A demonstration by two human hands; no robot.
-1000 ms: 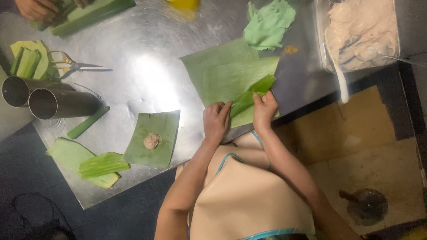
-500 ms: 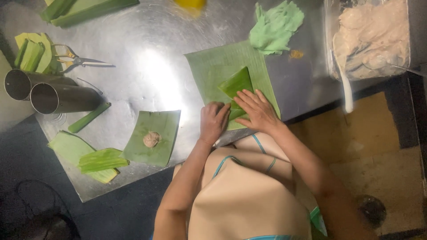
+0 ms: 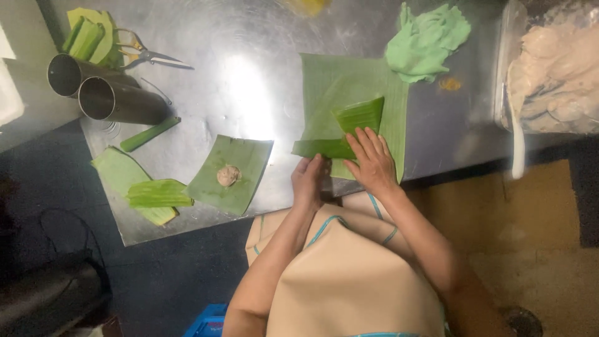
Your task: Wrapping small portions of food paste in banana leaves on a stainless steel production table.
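A large green banana leaf (image 3: 340, 87) lies flat on the steel table (image 3: 249, 75). On top of it is a smaller dark green leaf piece (image 3: 349, 125), folded over. My right hand (image 3: 373, 161) presses flat on the folded piece with fingers spread. My left hand (image 3: 309, 181) pinches the left end of that fold at the table's near edge. To the left lies another leaf square (image 3: 234, 171) with a small lump of pale filling (image 3: 228, 175) on it.
Two metal tubes (image 3: 106, 93) lie at the left by scissors (image 3: 146, 56) and cut leaf strips (image 3: 87, 37). A green cloth (image 3: 427, 40) sits at the back right. A clear tub of pale dough (image 3: 555, 75) stands at the right. More leaf pieces (image 3: 146, 193) rest near the front left corner.
The small leaf piece was lifted in both hands, then laid on the big leaf. It is now folded flat, with my right hand pressing on it and my left at its end.
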